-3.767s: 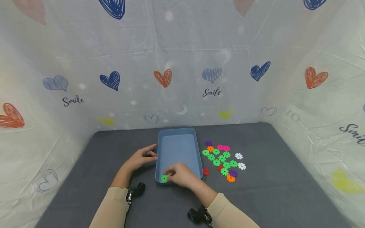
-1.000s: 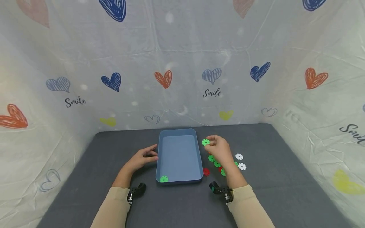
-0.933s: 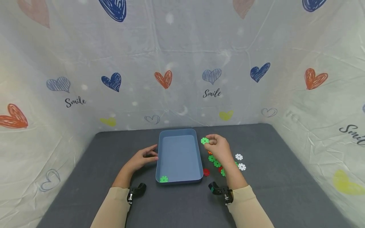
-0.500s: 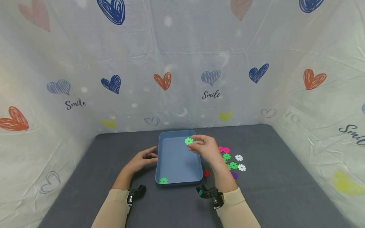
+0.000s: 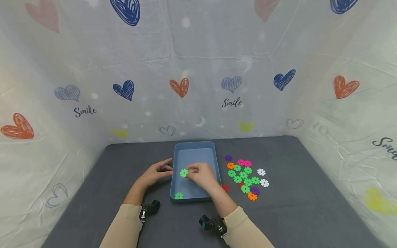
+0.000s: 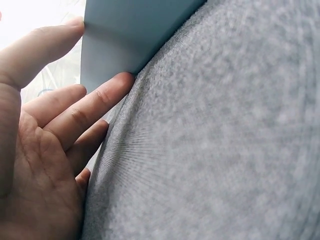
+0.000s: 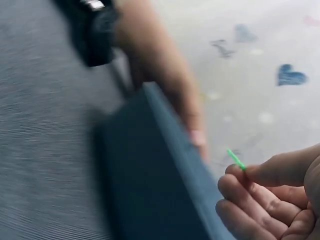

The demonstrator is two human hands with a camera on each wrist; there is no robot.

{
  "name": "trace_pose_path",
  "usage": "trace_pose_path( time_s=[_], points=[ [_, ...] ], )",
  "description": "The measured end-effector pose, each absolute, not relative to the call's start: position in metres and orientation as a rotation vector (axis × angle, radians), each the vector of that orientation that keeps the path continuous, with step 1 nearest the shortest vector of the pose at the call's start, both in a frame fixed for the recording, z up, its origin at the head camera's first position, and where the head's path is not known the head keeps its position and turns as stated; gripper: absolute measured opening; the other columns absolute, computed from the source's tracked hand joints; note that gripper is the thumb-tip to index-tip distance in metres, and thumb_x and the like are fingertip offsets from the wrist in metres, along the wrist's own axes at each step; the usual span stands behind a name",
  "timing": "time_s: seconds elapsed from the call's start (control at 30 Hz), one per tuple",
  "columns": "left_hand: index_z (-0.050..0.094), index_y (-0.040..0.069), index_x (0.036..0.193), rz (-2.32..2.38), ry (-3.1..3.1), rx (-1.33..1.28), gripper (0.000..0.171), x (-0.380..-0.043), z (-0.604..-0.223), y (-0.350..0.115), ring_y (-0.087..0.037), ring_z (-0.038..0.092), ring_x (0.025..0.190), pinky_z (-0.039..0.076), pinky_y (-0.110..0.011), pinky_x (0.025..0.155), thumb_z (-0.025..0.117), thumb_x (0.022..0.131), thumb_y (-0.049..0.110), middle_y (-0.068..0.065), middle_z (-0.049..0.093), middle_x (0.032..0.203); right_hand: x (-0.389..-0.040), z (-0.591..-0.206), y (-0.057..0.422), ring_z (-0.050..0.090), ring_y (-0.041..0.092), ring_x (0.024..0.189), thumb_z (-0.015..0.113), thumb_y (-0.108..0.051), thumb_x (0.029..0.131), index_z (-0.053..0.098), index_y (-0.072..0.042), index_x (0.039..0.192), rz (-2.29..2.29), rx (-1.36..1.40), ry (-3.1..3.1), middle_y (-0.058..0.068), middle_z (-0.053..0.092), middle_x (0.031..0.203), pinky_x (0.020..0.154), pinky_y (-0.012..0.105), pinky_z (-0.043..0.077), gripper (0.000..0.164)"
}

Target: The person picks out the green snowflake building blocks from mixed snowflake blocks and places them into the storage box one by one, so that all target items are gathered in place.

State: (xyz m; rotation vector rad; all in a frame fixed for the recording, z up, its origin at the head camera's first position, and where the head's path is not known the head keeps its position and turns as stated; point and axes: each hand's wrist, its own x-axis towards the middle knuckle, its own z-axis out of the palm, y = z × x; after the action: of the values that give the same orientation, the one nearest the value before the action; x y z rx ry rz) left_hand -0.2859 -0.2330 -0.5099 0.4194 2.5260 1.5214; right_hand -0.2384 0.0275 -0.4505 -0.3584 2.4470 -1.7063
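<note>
My right hand (image 5: 201, 176) pinches a green snowflake disc (image 5: 184, 173) between thumb and fingertips, over the left part of the blue tray (image 5: 198, 146). In the right wrist view the green disc (image 7: 236, 159) shows edge-on at the fingertips. Another green disc (image 5: 179, 195) lies in the tray's near left corner. With fingers extended, my left hand (image 5: 154, 174) rests at the tray's left side. In the left wrist view, the thumb and a fingertip of the left hand (image 6: 55, 135) touch the tray wall (image 6: 115, 45).
Right of the tray lie loose discs: several green ones (image 5: 243, 175), two pink (image 5: 244, 163), two white (image 5: 264, 183), purple (image 5: 255, 190), orange (image 5: 252, 196) and red (image 5: 225, 188). Some overlap. A dark grey cloth (image 5: 294, 206) covers the table; a heart-printed curtain (image 5: 204, 65) hangs behind.
My right hand has carried the green disc from the loose discs on the right, leftward and nearer, over the tray. Earlier it was at the tray's near left corner. The left hand stays put.
</note>
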Motion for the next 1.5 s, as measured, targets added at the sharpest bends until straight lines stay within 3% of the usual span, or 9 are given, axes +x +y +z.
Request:
trace_pose_path(
  time_s=[0.17, 0.33, 0.67, 0.97, 1.13, 1.33, 1.5],
  points=[
    [0.042, 0.007, 0.157, 1.526, 2.517, 0.448, 0.075, -0.287, -0.51, -0.234, -0.034, 0.056, 0.127, 0.039, -0.06, 0.108, 0.077, 0.095, 0.029, -0.008, 0.07, 0.12, -0.237, -0.471, 0.014, 0.055, 0.009, 0.058, 0.072, -0.002, 0.089, 0.079, -0.003, 0.107, -1.509, -0.427, 2.601, -0.006, 0.066, 0.069, 0.054, 0.026, 0.042, 0.02],
    [0.041, 0.008, 0.158, 1.544, 2.495, 0.45, 0.076, -0.288, -0.51, -0.235, -0.034, 0.056, 0.128, 0.038, -0.06, 0.108, 0.077, 0.094, 0.028, -0.009, 0.07, 0.121, -0.233, -0.48, 0.008, 0.043, 0.007, 0.053, 0.069, 0.0, 0.089, 0.079, -0.001, 0.104, -1.368, -0.542, 2.703, -0.006, 0.055, 0.061, 0.052, 0.024, 0.035, 0.018],
    [0.042, 0.008, 0.158, 1.533, 2.495, 0.434, 0.077, -0.289, -0.508, -0.232, -0.033, 0.057, 0.126, 0.039, -0.06, 0.108, 0.078, 0.094, 0.031, -0.009, 0.07, 0.122, -0.228, -0.479, 0.001, 0.044, 0.007, 0.053, 0.071, -0.005, 0.094, 0.078, -0.001, 0.111, -1.092, -0.652, 2.821, -0.005, 0.06, 0.068, 0.051, 0.024, 0.037, 0.019],
    [0.039, 0.002, 0.157, 1.537, 2.483, 0.507, 0.073, -0.288, -0.509, -0.235, -0.037, 0.055, 0.129, 0.04, -0.06, 0.107, 0.074, 0.097, 0.024, -0.015, 0.069, 0.124, -0.235, -0.459, 0.019, 0.051, 0.009, 0.062, 0.07, -0.008, 0.097, 0.075, -0.001, 0.118, -1.255, -0.68, 2.699, -0.003, 0.064, 0.08, 0.058, 0.027, 0.043, 0.022],
    [0.039, 0.003, 0.158, 1.552, 2.478, 0.487, 0.074, -0.287, -0.508, -0.236, -0.035, 0.056, 0.128, 0.038, -0.059, 0.109, 0.075, 0.096, 0.024, -0.014, 0.069, 0.124, -0.243, -0.44, 0.045, 0.055, 0.009, 0.069, 0.069, -0.013, 0.1, 0.076, -0.008, 0.119, -1.337, -0.68, 2.783, -0.005, 0.066, 0.085, 0.062, 0.029, 0.047, 0.021],
    [0.04, 0.007, 0.158, 1.554, 2.472, 0.465, 0.076, -0.285, -0.507, -0.236, -0.034, 0.053, 0.131, 0.035, -0.059, 0.111, 0.076, 0.095, 0.028, -0.009, 0.069, 0.123, -0.255, -0.433, 0.084, 0.056, 0.012, 0.07, 0.073, -0.016, 0.097, 0.077, -0.011, 0.119, -1.372, -0.513, 2.906, -0.005, 0.065, 0.087, 0.061, 0.032, 0.048, 0.022],
    [0.04, 0.007, 0.158, 1.553, 2.469, 0.466, 0.076, -0.285, -0.507, -0.235, -0.034, 0.053, 0.132, 0.035, -0.059, 0.111, 0.076, 0.095, 0.028, -0.008, 0.069, 0.122, -0.267, -0.439, 0.121, 0.055, 0.017, 0.075, 0.074, -0.016, 0.097, 0.075, -0.006, 0.123, -1.356, -0.311, 2.948, 0.0, 0.062, 0.087, 0.065, 0.034, 0.046, 0.028]
  ],
)
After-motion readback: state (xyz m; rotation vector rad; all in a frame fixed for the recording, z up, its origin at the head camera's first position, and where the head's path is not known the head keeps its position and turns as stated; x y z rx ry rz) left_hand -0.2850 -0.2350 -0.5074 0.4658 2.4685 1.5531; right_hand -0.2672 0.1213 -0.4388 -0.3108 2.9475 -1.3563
